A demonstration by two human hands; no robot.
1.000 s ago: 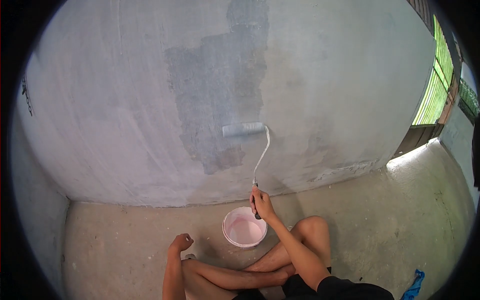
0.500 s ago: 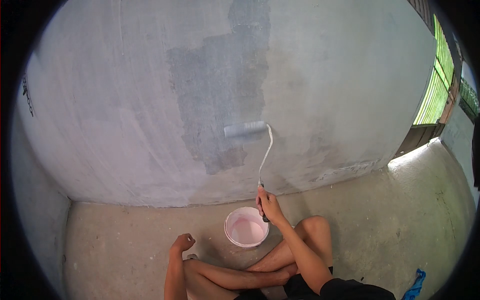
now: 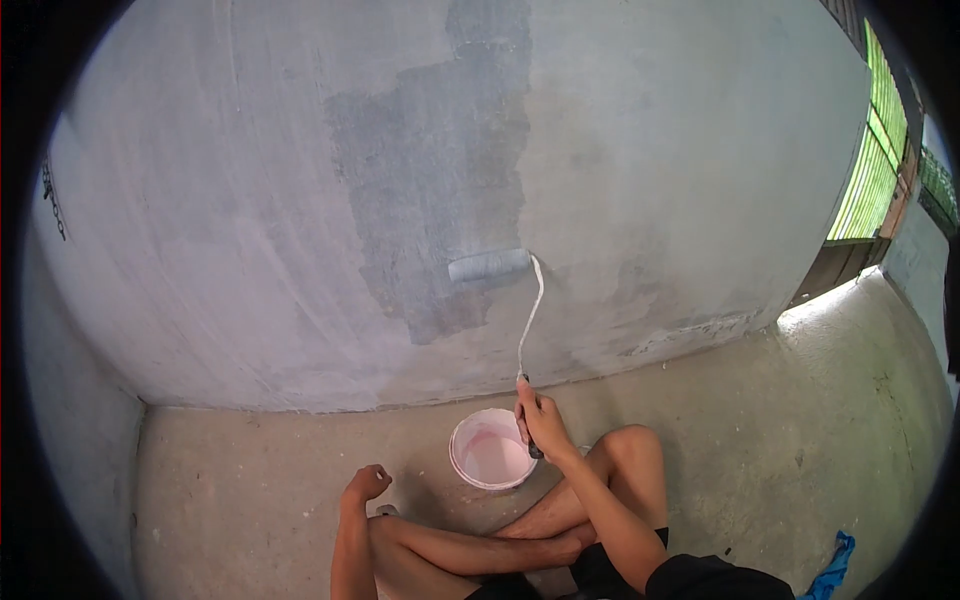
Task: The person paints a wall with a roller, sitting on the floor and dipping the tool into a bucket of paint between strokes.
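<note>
My right hand (image 3: 543,420) is wrapped round the black handle of a paint roller (image 3: 490,265). The roller's sleeve lies against the wall (image 3: 640,170), at the lower part of a darker, wet-looking patch (image 3: 430,190). A bent, paint-coated rod joins sleeve and handle. Just below and left of that hand, a white bucket (image 3: 457,474) with pale pinkish paint (image 3: 497,458) in it stands on the floor. My left hand (image 3: 370,482) hovers by my left knee with its fingers curled in; whether anything is inside them is hidden.
My crossed legs (image 3: 460,550) are on the concrete floor (image 3: 250,490) in front of the bucket. A blue cloth-like thing (image 3: 832,568) lies at lower right. On the left a chain (image 3: 52,195) hangs, and a slatted opening (image 3: 870,150) lets in light at right.
My right hand has come slightly down with the roller's handle, and the sleeve sits a little lower against the patch. My left hand stays about where it was.
</note>
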